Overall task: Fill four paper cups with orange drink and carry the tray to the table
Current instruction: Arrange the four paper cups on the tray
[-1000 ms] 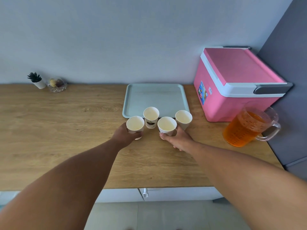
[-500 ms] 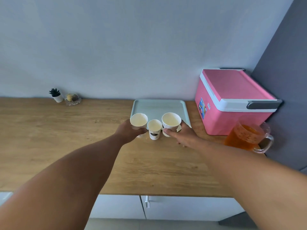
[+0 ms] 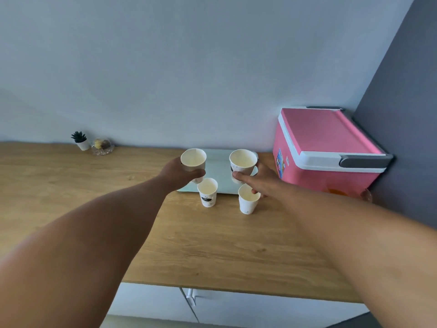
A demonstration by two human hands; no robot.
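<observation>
Wooden worktop [image 3: 71, 185] by a pale wall — both hands lift paper cups over the tray [image 3: 218, 178].
Left hand [image 3: 179, 172] fingers wrap one empty cup [image 3: 193, 159]; right hand [image 3: 260, 179] fingers pinch another cup [image 3: 243, 162]. Two cups [image 3: 207, 191] [image 3: 248, 201] stand on the worktop just before the tray — pink cooler [image 3: 326, 150] right.

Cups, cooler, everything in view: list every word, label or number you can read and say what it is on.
None can be read.
Cooler: coloured sticker on its front, too blurred.
Front left cup: dark printed logo, no legible words.
Cup in the right hand: dark print, mostly hidden.
Other two cups: faint marks, too small.
</observation>
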